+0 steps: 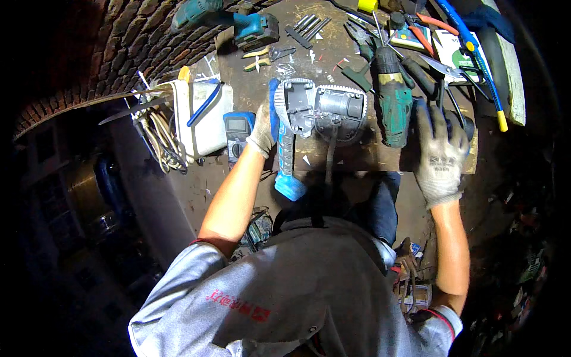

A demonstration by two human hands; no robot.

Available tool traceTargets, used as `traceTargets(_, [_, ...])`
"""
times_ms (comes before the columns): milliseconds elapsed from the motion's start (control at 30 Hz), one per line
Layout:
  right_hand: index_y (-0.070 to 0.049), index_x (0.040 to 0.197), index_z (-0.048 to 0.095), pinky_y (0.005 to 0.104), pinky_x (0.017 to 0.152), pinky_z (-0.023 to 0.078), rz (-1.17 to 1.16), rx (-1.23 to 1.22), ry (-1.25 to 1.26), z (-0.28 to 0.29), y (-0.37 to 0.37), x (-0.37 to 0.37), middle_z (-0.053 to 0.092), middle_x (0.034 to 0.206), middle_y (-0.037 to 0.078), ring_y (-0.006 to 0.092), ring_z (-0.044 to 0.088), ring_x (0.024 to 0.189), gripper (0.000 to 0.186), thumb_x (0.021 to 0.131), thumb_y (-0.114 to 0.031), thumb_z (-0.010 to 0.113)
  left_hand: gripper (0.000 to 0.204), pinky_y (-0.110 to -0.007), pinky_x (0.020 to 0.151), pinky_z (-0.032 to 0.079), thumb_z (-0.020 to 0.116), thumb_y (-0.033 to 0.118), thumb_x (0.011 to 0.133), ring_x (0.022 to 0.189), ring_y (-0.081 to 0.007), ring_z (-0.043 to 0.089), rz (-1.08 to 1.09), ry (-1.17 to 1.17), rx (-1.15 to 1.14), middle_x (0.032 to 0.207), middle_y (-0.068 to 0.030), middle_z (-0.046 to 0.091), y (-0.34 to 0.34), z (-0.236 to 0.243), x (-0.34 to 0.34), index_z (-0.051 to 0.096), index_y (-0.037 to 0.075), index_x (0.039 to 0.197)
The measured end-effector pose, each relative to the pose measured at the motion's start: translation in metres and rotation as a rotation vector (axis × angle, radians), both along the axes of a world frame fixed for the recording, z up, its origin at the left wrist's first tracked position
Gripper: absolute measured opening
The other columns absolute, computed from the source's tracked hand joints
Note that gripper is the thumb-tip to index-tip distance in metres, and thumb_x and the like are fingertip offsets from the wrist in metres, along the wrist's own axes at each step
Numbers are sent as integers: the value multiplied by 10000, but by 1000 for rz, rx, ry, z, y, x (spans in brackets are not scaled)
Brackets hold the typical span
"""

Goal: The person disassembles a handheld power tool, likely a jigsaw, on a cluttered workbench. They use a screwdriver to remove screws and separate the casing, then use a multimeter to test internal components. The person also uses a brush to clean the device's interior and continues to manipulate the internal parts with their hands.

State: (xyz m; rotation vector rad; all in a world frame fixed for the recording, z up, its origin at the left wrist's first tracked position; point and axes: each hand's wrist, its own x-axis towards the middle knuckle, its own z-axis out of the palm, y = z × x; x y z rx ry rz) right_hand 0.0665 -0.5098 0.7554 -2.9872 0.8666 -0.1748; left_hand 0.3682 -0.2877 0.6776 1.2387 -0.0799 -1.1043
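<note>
My left hand, in a white-and-blue work glove, is closed round the side of a blue-and-grey power tool near the table's front edge. The tool's grey casing lies opened out, baring its inside, with a round cylindrical part to the right. My gloved right hand reaches over the table's right side, its fingers spread and stretched forward. Beneath and beside those fingertips lie a dark round thing and tool handles. Between my hands lies a green-and-black drill.
A blue multimeter sits left of my left hand, beside a white container with coiled cable. Pliers, scissors and a blue rod crowd the right back. Another cordless drill and several metal bits lie at the back.
</note>
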Motion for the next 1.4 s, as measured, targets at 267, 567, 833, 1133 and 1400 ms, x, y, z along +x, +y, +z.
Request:
traceTargets(267, [-51,1369,478,523,1009,355,168,-114,287,-17,-23,32,621,1137,133,287,523,1169,538,841,-143,528,588,-400,990,493,517,488,960,1120,-244,609,-72,98,76,1266,-126,598,-14,16,6,509,27,1324])
traceTargets(567, [-1,1304,504,633,1115,167,251,181,-218,-7,-13,10,585,1110,164,339,434,1284,599,761,-221,627,544,-426,1038,456,450,442,1000,1188,-268,572,-120,10,85,1345,-129,552,9,-16,28,454,66,1392])
traceTargets(833, [-36,1257,573,408,997,431,191,949,-458,10,0,-24,586,1255,165,325,561,1167,608,691,-142,771,503,-364,971,497,499,455,981,1099,-199,612,-92,-13,153,1245,-98,613,1,11,15,551,63,1293])
traceTargets(1133, [-131,1303,585,348,995,469,409,1100,-512,19,3,0,608,1296,82,269,592,1170,541,778,-109,711,531,-359,960,505,499,462,976,1094,-207,621,-118,-136,234,1232,-99,626,5,8,16,536,56,1315])
traceTargets(1400, [-172,1268,623,347,986,472,100,1543,-352,-29,35,-13,628,1251,58,270,593,1153,500,779,-154,724,631,-383,978,491,551,531,927,1128,-221,602,-225,-308,253,1280,-104,598,5,13,11,516,54,1338])
